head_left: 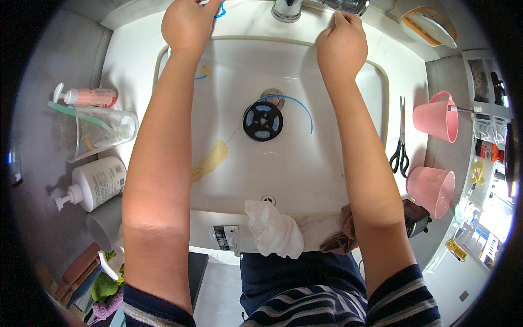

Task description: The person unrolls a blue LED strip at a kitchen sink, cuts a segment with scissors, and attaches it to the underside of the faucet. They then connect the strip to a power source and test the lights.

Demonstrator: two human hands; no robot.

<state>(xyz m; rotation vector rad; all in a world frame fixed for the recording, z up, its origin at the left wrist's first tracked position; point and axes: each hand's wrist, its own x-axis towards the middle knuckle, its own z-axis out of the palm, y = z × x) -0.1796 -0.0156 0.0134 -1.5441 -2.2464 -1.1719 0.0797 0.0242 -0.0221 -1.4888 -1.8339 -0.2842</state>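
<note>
Both my arms reach over a white sink [305, 180] to its far rim. My left hand [187, 23] is closed at the back edge, left of the chrome faucet [287, 10], with a bit of blue strip showing at its fingers. My right hand [341, 46] is fisted just right of the faucet, pressing at the rim; what it holds is hidden. In the basin a black spool [262, 121] lies by the drain, a thin blue strip [298, 103] curling off it. A yellowish smear [210, 161] marks the basin's left side.
A crumpled white cloth [274, 229] and a brown rag [340, 234] hang on the near rim. Scissors [401, 143] and two pink cups [436, 116] sit right. A clear cup [98, 132], pump bottles [98, 182] and a tube stand left. A soap dish [430, 26] is far right.
</note>
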